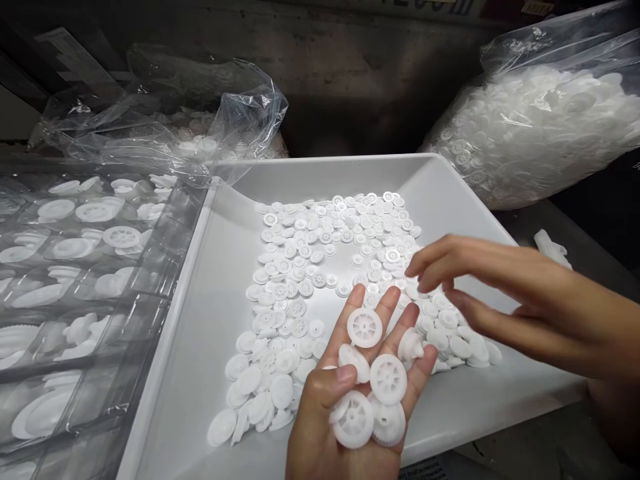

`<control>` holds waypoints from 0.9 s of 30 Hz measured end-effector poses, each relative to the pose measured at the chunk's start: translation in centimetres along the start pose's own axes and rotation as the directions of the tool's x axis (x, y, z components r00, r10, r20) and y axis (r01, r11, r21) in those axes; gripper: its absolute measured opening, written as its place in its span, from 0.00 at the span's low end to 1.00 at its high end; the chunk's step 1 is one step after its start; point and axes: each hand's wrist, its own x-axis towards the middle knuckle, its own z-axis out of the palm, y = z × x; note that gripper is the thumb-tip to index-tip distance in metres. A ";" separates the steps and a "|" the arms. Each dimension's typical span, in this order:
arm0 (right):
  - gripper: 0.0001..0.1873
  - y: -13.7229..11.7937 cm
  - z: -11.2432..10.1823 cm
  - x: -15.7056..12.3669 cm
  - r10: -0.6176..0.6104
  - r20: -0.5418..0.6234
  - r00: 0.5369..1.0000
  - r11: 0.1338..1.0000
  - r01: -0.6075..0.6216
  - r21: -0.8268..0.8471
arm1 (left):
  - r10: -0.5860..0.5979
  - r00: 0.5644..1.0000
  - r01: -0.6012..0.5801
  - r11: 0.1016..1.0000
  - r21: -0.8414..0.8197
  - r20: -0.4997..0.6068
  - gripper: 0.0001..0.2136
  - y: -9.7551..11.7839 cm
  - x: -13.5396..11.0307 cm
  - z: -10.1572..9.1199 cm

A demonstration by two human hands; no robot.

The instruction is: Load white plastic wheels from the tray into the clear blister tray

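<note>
My left hand [350, 393] lies palm up over the near part of a white tray [220, 280]. It cups several small white plastic wheels [373, 383], the thumb resting on one of them. My right hand [505, 293] hovers just to the right and above, fingers stretched out and apart, holding nothing, its fingertips over the loose wheels [320, 267] spread across the tray floor.
A clear plastic bag [540, 127] full of white wheels sits at the back right. A clear compartment box [75, 293] with white parts lies at the left, with another crumpled clear bag [170, 113] behind it. A dark wall stands behind the tray.
</note>
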 end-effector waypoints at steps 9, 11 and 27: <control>0.11 -1.9 3.4 1.3 0.075 0.000 0.997 0.961 -0.072 0.267 | -0.069 0.990 0.056 0.993 0.103 0.126 0.44 -1.0 1.0 -0.2; 0.12 -1.6 3.5 1.4 0.062 -0.077 0.995 0.942 -0.033 0.334 | -0.070 0.993 0.057 0.989 0.133 0.095 0.40 -0.8 0.8 0.0; 0.10 -1.4 1.5 0.3 -0.070 0.096 0.993 0.997 0.069 0.020 | 0.037 0.998 -0.040 0.997 0.064 0.045 0.40 -0.5 0.0 0.0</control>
